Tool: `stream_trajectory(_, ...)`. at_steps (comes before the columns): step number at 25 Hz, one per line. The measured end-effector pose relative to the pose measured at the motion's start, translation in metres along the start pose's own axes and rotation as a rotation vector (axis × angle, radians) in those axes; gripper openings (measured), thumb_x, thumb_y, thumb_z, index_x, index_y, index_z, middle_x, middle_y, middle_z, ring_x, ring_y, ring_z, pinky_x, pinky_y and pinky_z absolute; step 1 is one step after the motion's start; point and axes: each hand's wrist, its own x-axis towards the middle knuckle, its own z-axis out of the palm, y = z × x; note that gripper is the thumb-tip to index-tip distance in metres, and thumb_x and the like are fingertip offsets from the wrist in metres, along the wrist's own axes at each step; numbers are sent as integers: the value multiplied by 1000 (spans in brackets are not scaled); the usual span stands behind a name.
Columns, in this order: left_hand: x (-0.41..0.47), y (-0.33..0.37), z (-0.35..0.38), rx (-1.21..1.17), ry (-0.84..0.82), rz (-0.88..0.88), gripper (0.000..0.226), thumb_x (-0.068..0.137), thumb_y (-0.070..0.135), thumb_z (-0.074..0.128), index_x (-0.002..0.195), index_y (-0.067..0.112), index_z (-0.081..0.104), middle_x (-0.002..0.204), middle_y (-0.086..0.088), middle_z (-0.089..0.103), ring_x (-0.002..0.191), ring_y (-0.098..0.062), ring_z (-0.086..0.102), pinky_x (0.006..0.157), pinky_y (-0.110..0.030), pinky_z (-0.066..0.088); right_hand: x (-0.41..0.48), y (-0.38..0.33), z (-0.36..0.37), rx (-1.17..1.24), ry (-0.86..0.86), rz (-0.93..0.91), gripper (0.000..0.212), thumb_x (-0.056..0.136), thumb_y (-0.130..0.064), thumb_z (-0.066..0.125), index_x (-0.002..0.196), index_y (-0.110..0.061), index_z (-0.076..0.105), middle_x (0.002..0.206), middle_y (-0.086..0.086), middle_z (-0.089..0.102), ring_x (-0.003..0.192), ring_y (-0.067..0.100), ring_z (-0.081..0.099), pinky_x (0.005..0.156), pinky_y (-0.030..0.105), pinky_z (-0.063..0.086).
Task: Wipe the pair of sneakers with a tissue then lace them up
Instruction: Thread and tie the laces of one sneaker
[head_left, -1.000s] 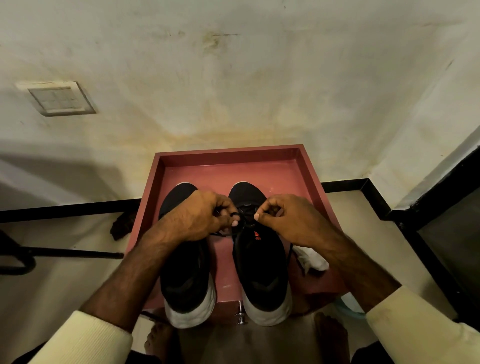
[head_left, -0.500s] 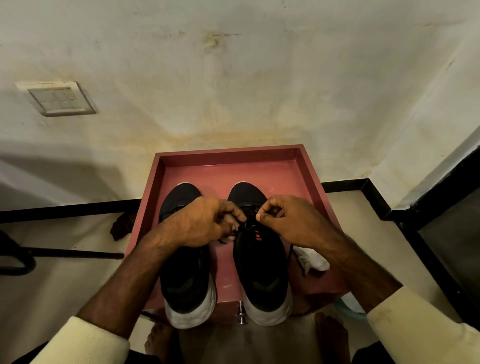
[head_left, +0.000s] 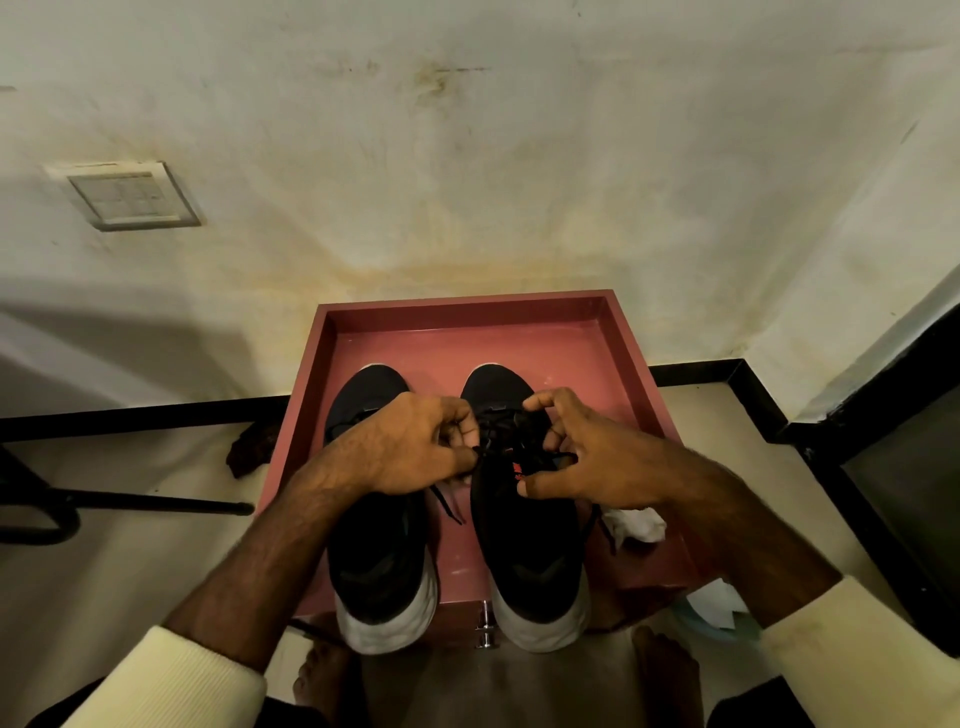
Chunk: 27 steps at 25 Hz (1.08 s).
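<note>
Two black sneakers with white soles stand side by side, toes away from me, on a red-brown tray-like surface (head_left: 545, 332). Over the left sneaker (head_left: 382, 561) my left hand (head_left: 410, 447) reaches across and pinches the black lace (head_left: 501, 434) of the right sneaker (head_left: 530, 551). My right hand (head_left: 587, 462) hovers over the right sneaker's laces with curled fingers hooked in the lace. A loose lace end (head_left: 449, 506) hangs down between the sneakers. A crumpled white tissue (head_left: 636, 525) lies on the tray right of the right sneaker.
A stained wall rises just behind the tray, with a switch plate (head_left: 127, 195) at the left. A black rod (head_left: 150, 503) and a dark scrap (head_left: 254, 447) lie on the floor to the left. My bare feet (head_left: 322, 675) show below the tray. White papers (head_left: 714, 605) lie at lower right.
Both hands have shifted slightly toward me along the right sneaker's laces. My right hand has spread its fingers wider and a lace end now hangs between the sneakers.
</note>
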Motion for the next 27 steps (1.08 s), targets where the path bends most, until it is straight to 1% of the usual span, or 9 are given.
stream_trajectory(3,0,1,-2,2,-1,-2,7,88,18,70,84,23,69,79,7,75,75,-8,73,81,-29,61,-7,1,7,-40,3,8,84,87,-23,81,150,-33,26,127,-5,49,105,5,57,80,20,54)
stream_trajectory(6,-2,6,-4,-10,58,-11,13,88,22,70,77,22,64,71,7,71,68,-7,69,75,-28,59,-7,2,15,-81,80,41,79,87,-15,79,146,-31,28,141,2,47,120,16,57,89,26,57)
stream_trajectory(8,-4,5,-7,-21,103,4,17,87,24,72,74,19,61,68,7,71,65,-4,69,69,-25,58,-6,3,15,-68,95,64,78,86,-12,80,143,-30,29,139,3,47,121,17,57,83,22,56)
stream_trajectory(10,-8,1,-12,-42,157,55,19,82,31,72,72,22,59,71,7,73,72,-7,73,72,-32,61,-6,4,14,-45,106,79,78,85,-12,80,141,-29,29,137,3,47,120,16,57,81,20,55)
stream_trajectory(12,-10,-2,-14,-69,197,107,18,80,35,71,74,23,59,78,5,75,80,-10,74,80,-40,63,-5,4,15,-48,115,82,77,85,-13,80,142,-28,30,137,3,47,120,16,56,76,16,51)
stream_trajectory(16,-9,-7,-14,-217,104,95,10,89,16,74,94,17,66,85,-2,78,81,-17,77,88,-46,62,-6,4,16,-68,121,75,77,86,-16,80,144,-27,31,143,3,47,123,15,54,75,14,48)
stream_trajectory(20,-7,-13,-14,-258,-72,32,22,89,24,81,110,23,72,97,1,79,92,-14,77,97,-36,60,-7,2,18,-103,131,64,77,86,-17,81,144,-27,32,143,3,47,123,18,57,90,26,56)
stream_trajectory(23,-7,-14,-9,-146,-93,21,15,87,31,83,100,25,79,91,7,80,89,-4,76,97,-28,59,-5,1,18,-107,124,67,75,85,-17,81,142,-27,33,142,3,48,121,18,57,92,27,56)
stream_trajectory(27,-5,-11,-8,-136,-72,55,6,89,28,81,95,26,80,86,8,80,84,-3,76,89,-22,60,-5,2,18,-131,119,66,74,85,-19,81,142,-27,34,143,3,48,123,19,57,95,30,57)
